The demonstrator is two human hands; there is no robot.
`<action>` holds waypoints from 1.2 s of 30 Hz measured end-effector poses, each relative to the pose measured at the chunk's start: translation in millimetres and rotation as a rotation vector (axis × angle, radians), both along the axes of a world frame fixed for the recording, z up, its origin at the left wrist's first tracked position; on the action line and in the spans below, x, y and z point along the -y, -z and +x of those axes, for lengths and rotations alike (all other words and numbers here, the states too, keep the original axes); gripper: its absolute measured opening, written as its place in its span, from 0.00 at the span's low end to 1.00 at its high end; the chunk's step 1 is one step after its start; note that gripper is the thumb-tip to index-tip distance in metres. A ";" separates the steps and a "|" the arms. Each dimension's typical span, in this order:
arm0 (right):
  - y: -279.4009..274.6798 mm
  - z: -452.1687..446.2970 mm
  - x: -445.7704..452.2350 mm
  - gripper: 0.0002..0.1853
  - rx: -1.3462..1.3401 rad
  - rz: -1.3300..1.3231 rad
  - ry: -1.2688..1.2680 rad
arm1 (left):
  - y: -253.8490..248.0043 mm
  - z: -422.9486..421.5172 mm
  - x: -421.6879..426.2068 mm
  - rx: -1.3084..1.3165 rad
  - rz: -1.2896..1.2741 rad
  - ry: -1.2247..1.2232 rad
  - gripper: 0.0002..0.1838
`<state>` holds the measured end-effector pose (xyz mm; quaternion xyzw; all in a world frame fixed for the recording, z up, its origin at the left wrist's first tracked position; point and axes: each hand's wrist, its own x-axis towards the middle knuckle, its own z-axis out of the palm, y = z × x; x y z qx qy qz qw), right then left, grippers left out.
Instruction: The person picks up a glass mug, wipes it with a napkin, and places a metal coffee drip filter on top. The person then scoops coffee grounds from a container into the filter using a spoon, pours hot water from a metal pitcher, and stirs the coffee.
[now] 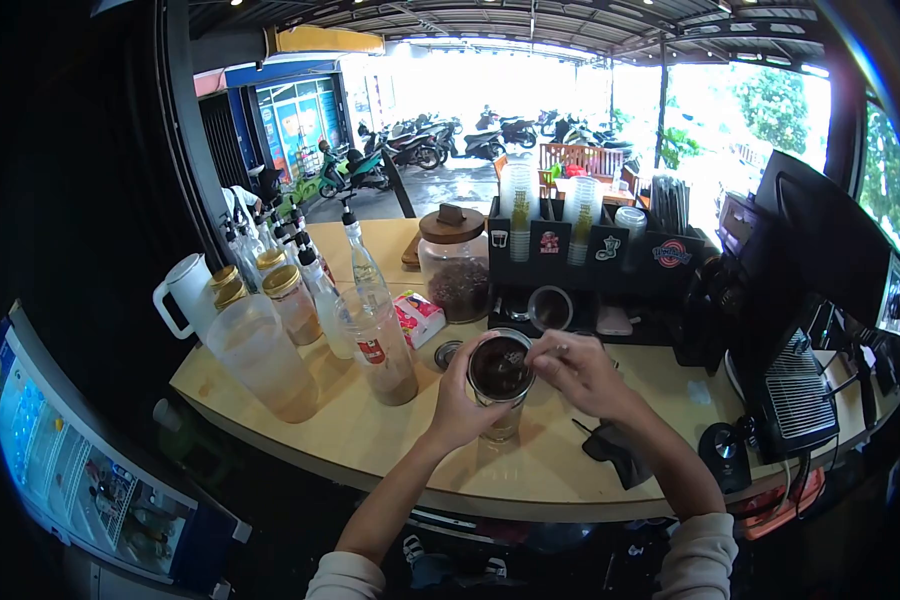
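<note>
My left hand (456, 408) is wrapped round a clear glass (502, 425) standing near the counter's front. Dark brown liquid (495, 368) fills its upper part. Over the rim, my right hand (585, 375) pinches a thin metal spoon (562, 347); its lower end dips into the liquid, where light glints. Just left of the glass lies a round metal lid (448, 354). A clear plastic jar with a red label (371, 350) stands further left. Behind the glass is a small clear cup (550, 308), beside a wooden-lidded jar of dark beans (457, 285).
Pump bottles (360, 250), gold-lidded jars (292, 305), a white pitcher (183, 292) and a large plastic jug (255, 350) crowd the left. A black organizer (580, 250) holds stacked cups. Right are a dark cloth-like item (615, 455), a monitor (820, 230) and an espresso machine (795, 395).
</note>
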<state>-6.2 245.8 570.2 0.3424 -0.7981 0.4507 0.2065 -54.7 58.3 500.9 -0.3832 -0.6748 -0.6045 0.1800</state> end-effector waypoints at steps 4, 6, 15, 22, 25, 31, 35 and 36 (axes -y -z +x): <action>-3.3 6.3 3.5 0.05 -0.089 0.076 0.005 | 0.1 -0.7 -0.4 0.025 0.001 0.000 0.43; -6.4 7.0 2.0 0.05 -0.062 0.097 0.045 | 0.6 -1.1 -0.4 0.001 0.017 0.004 0.43; 13.9 5.0 14.9 0.06 0.157 -0.197 0.048 | -3.2 3.0 -2.5 -0.057 -0.004 -0.028 0.44; 9.7 9.4 22.5 0.08 0.229 -0.263 0.147 | 4.0 -1.8 -5.0 -0.120 -0.017 -0.090 0.44; 10.0 9.2 22.9 0.09 0.148 -0.223 0.248 | 6.8 -3.1 -7.1 -0.092 -0.054 -0.087 0.45; 13.6 9.5 26.5 0.09 0.141 -0.254 0.200 | 12.7 -3.1 -10.4 -0.080 0.010 -0.105 0.46; 14.0 8.0 28.4 0.08 0.192 -0.391 0.204 | 10.4 0.8 -11.5 -0.078 0.022 -0.109 0.46; 14.9 7.6 27.3 0.08 0.193 -0.392 0.203 | 9.9 1.3 -11.7 -0.086 0.033 -0.103 0.46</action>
